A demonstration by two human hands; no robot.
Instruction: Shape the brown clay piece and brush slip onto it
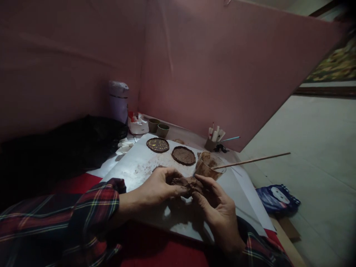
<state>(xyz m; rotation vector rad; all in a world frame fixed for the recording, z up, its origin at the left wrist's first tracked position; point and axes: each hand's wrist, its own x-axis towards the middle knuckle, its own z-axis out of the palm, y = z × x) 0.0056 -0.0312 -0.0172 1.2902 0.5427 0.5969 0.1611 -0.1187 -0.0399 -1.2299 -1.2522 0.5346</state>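
Note:
A lump of brown clay (189, 184) is held between my two hands, just above the white board (128, 170). My left hand (158, 187) grips its left end, thumb in front and fingers curled behind. On the other end, my right hand (218, 211) is closed with thumb and fingertips pressing the clay. Beyond them lie two flat round clay discs with raised rims: a plain one (183, 155) and a yellow-speckled one (157, 145). A clay-smeared clear cup (207, 165) stands just past my right hand, with a long thin stick (256, 159) leaning out of it.
Two small dark cups (162, 130) stand at the back, near a white packet (138, 125) and a purple bottle (119, 102). A holder (211, 144) with several sticks is at the back right. Black fabric (66, 148) lies left; pink panels (217, 74) rise behind.

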